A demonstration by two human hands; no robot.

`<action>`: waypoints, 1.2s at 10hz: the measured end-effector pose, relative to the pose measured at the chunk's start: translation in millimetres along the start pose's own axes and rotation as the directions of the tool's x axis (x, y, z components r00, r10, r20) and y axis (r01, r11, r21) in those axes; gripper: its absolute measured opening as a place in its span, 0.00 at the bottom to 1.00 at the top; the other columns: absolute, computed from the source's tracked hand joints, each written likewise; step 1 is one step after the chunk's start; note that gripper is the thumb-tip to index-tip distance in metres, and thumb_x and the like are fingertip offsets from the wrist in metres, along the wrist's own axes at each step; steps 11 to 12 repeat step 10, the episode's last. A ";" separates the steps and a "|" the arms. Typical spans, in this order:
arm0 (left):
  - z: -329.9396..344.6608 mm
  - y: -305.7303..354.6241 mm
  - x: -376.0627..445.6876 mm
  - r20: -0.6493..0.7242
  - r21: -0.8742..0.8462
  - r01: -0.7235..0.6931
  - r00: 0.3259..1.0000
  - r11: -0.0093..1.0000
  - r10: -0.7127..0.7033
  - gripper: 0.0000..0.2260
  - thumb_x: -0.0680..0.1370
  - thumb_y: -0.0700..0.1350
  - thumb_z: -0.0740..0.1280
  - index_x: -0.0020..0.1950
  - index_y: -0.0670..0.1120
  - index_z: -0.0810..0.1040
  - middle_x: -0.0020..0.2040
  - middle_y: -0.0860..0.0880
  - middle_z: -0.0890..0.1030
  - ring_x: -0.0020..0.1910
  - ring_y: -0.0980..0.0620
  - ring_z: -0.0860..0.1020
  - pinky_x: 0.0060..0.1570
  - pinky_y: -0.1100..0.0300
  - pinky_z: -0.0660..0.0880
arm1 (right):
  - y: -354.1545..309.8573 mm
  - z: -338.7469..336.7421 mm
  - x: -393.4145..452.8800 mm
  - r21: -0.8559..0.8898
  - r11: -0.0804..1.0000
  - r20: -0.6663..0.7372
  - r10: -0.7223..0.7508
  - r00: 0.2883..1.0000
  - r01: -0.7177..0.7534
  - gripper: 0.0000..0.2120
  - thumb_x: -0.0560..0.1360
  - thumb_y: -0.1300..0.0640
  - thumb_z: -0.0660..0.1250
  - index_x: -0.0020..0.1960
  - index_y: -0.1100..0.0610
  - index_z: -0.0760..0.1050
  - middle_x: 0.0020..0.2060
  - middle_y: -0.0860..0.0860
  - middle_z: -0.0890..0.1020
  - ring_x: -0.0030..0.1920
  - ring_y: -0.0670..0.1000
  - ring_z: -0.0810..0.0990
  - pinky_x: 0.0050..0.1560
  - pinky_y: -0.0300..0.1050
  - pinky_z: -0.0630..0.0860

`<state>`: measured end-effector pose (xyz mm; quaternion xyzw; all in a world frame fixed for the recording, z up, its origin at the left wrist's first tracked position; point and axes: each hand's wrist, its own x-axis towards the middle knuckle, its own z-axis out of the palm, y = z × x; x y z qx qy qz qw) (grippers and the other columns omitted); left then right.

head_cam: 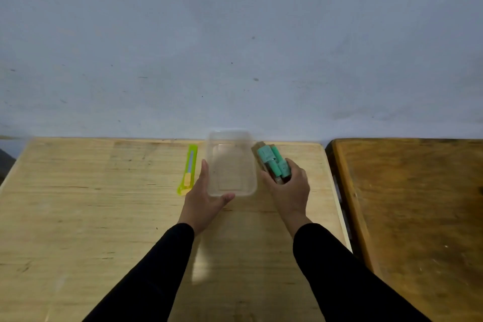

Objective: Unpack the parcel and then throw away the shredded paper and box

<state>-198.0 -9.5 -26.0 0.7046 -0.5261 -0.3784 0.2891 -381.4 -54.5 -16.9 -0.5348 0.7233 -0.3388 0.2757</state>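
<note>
A clear plastic container (231, 162) stands empty near the far edge of the light wooden table (104, 204). My left hand (205, 198) holds its near-left corner, fingers straight along the left wall and thumb at the front rim. Just right of the container, my right hand (290, 185) grips a bundle of green markers (273, 162) with a brownish piece behind them; the bundle is tilted and sits above the table. No parcel box or shredded paper is in view.
A yellow-green utility knife (188, 168) lies left of the container, close to my left hand. A darker wooden table (418, 204) adjoins on the right across a narrow gap. A grey wall (235, 47) rises right behind both tables.
</note>
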 end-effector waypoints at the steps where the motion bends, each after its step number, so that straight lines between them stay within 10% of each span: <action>1: -1.5 -0.7 1.1 0.026 -0.017 0.007 1.000 1.000 -0.007 0.49 0.69 0.55 0.73 0.76 0.50 0.40 0.77 0.50 0.55 0.74 0.51 0.58 0.70 0.57 0.60 | -26.9 17.8 -0.6 0.059 0.997 0.032 -0.054 0.998 0.053 0.32 0.64 0.47 0.76 0.64 0.57 0.71 0.53 0.52 0.76 0.54 0.51 0.74 0.54 0.41 0.71; 5: -5.3 -5.2 5.0 0.043 -0.035 0.003 0.999 0.999 -0.001 0.49 0.69 0.51 0.74 0.76 0.48 0.41 0.77 0.50 0.55 0.74 0.52 0.58 0.67 0.64 0.58 | -42.7 51.6 -3.6 -0.035 0.986 0.080 -0.158 0.984 0.161 0.35 0.65 0.48 0.75 0.66 0.61 0.69 0.59 0.57 0.75 0.61 0.55 0.68 0.52 0.29 0.55; 12: -13.1 0.9 -21.4 -0.047 -0.111 0.093 0.994 0.989 -0.099 0.35 0.72 0.48 0.71 0.75 0.49 0.57 0.72 0.47 0.67 0.66 0.50 0.70 0.65 0.57 0.68 | -13.8 8.7 -51.1 -0.132 0.914 0.219 -0.351 0.910 0.384 0.11 0.74 0.62 0.63 0.54 0.61 0.79 0.47 0.57 0.81 0.48 0.55 0.79 0.49 0.42 0.74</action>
